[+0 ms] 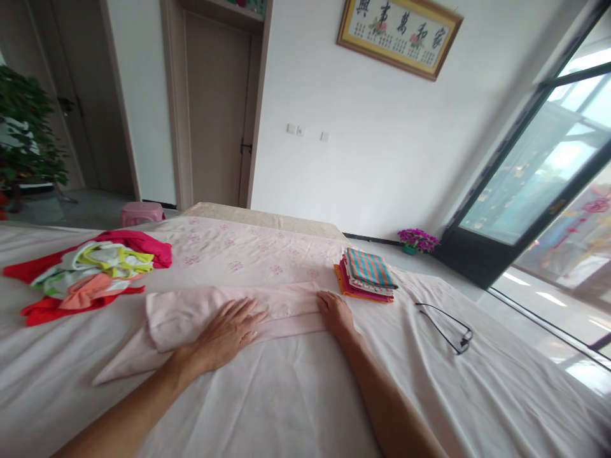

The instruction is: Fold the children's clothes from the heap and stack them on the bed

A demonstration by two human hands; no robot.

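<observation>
A pale pink cloth garment [200,312], folded into a long strip, lies across the bed in front of me. One pointed flap of it sticks out at the lower left. My left hand [233,334] rests flat on the middle of the strip, fingers spread. At the strip's right end, my right hand [337,315] lies with its fingertips on the cloth's edge; its fingers are close together and slightly bent, and its thumb is hidden. Just beyond the right hand sits a stack of folded cloths [367,273], with a blue-and-orange striped one on top.
A loose heap of red, yellow, white and coral clothes [95,267] lies at the left. Black-framed glasses [449,331] rest on the sheet [286,401] at the right. Beyond the bed are a pink stool [142,212], a pot of purple flowers [417,240] and a closed door [217,108].
</observation>
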